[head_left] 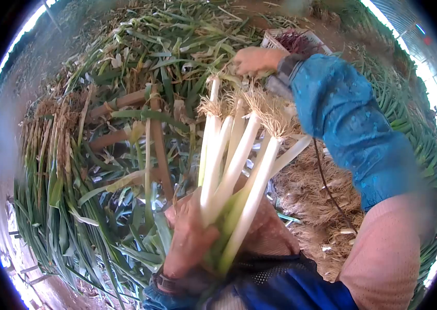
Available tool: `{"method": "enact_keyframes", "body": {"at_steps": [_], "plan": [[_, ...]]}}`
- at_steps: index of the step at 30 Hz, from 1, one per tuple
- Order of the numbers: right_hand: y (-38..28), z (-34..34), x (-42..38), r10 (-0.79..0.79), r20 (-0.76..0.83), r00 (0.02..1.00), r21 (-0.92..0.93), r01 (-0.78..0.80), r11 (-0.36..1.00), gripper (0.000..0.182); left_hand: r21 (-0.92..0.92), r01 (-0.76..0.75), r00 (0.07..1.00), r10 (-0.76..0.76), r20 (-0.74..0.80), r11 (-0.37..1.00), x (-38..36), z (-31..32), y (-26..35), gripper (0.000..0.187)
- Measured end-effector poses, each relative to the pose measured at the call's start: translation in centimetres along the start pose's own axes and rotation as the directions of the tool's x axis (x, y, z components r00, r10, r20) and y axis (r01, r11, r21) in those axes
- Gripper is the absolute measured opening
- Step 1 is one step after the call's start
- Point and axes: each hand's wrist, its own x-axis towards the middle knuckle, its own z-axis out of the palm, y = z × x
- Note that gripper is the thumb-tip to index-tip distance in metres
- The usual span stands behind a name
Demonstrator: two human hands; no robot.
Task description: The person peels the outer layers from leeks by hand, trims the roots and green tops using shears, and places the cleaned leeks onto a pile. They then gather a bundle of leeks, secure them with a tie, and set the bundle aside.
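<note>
My left hand (190, 235) is wrapped round a bunch of leeks (249, 194), low on their stalks, above my lap. The white shafts point up and away from me, and their pale, stringy roots (275, 116) are at the top. Just beyond the root ends is my right hand (258, 61), in a blue sleeve (337, 103). Its fingers are curled closed; what they grip, if anything, is hidden. A limp leaf strip (234, 81) lies right below those fingers.
Untrimmed leeks (55, 170) with brown roots are stacked at left. Loose leaves (177, 36) heap up ahead around a wooden frame (159, 144). A white crate (273, 40) stands at the back. Cut roots (317, 191) and a dark cord (327, 186) lie at right; more leeks (407, 111) line the right edge.
</note>
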Motion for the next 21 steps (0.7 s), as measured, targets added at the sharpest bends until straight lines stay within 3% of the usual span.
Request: {"method": "enact_keyframes", "body": {"at_steps": [2,5,9,13,15,21], "plan": [[3.6,0.0,-0.2,-0.025,0.067,0.997,-0.1,0.032,0.994,0.028,-0.029,0.035,0.999,-0.034,0.02,0.999,0.0,-0.4,-0.4,0.068],[9.9,3.8,-2.4,0.076,0.068,0.995,0.211,-0.089,0.973,0.027,-0.001,0.065,0.997,-0.065,0.039,0.998,0.0,-0.9,-0.4,0.069],[8.6,11.0,-8.2,0.254,-0.037,0.966,0.598,-0.183,0.78,0.027,-0.061,0.106,0.992,-0.101,0.079,0.993,0.5,-1.4,-0.8,0.07],[2.6,16.8,-9.0,0.37,-0.205,0.906,0.841,-0.031,0.541,0.027,-0.165,0.13,0.988,-0.114,0.1,0.978,1.1,-1.1,-0.4,0.069],[0.5,18.7,-8.3,0.41,-0.262,0.874,0.891,0.057,0.45,0.026,-0.069,0.115,0.99,-0.109,0.092,0.991,1.0,-0.8,-0.4,0.07],[-1.6,19.9,-6.7,0.458,-0.345,0.82,0.922,0.205,0.328,0.026,-0.005,0.171,0.981,-0.169,0.094,0.985,1.1,-1.1,-0.4,0.07]]}}
